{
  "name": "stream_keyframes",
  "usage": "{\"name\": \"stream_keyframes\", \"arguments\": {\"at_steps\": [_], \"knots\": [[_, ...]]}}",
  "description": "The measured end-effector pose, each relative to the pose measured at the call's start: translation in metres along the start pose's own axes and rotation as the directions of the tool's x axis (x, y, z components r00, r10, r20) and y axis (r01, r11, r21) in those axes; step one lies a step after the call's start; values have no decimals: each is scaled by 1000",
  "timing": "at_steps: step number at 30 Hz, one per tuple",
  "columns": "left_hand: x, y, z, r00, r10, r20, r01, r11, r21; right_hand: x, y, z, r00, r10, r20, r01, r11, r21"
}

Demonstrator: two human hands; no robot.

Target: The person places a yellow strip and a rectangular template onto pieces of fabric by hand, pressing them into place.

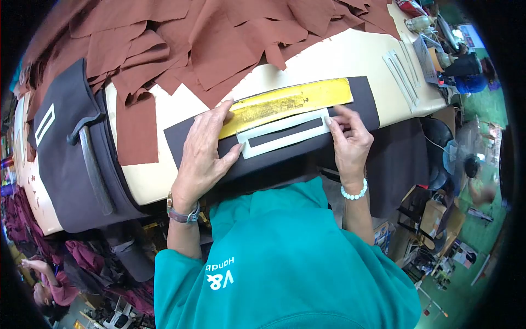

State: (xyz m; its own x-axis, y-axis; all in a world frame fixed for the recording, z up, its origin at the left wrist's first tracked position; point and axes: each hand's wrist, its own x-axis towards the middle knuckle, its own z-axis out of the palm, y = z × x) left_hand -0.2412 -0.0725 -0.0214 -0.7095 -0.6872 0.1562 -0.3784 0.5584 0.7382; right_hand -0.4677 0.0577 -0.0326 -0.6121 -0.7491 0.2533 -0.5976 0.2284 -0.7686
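Observation:
A pale rectangular frame with a long slot (272,145) lies on a dark fabric panel (359,96) at the table's front edge. Along its far side rests a worn yellow strip (293,102) with dark smudges. My left hand (204,147) spreads open at the left, fingers by the yellow strip's end and thumb at the frame's left end. My right hand (352,137) has its thumb and bent fingers closed on the frame's right end. Part of the frame's right end is hidden by those fingers.
Reddish-brown cut pieces (219,41) pile at the back. A hammer (92,159) lies on folded dark fabric (66,131) at left. Thin pale strips (402,80) and a grey basket (424,57) are at right. Another person (57,282) sits at lower left.

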Motion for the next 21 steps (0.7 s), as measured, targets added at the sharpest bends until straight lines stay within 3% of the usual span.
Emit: {"name": "stream_keyframes", "arguments": {"at_steps": [2, 3, 6, 9, 12, 14, 21], "knots": [[-4, 1, 3, 998, 53, -34, -51, 998, 48, -1, 2, 1, 965, -254, 66, 262, 926, -272], [-9, 0, 7, 994, 105, -41, -100, 988, 120, -2, 0, 3, 946, -319, 64, 320, 875, -364], [-26, 4, 17, 972, 235, -28, -211, 914, 348, -3, -7, -3, 947, -285, 152, 322, 801, -505], [-43, 8, 24, 974, 222, 37, -207, 823, 529, -9, -18, 6, 879, -453, 151, 443, 657, -611], [-50, 11, 23, 984, 173, 29, -160, 814, 558, -34, -35, 39, 797, -525, 299, 603, 716, -352], [-52, 9, 25, 988, 150, 39, -148, 834, 531, -48, -51, 64, 781, -529, 331, 599, 784, -160], [-47, 13, 21, 990, 128, 63, -141, 821, 554, -42, -41, 56, 808, -462, 367, 555, 806, -207]]}}
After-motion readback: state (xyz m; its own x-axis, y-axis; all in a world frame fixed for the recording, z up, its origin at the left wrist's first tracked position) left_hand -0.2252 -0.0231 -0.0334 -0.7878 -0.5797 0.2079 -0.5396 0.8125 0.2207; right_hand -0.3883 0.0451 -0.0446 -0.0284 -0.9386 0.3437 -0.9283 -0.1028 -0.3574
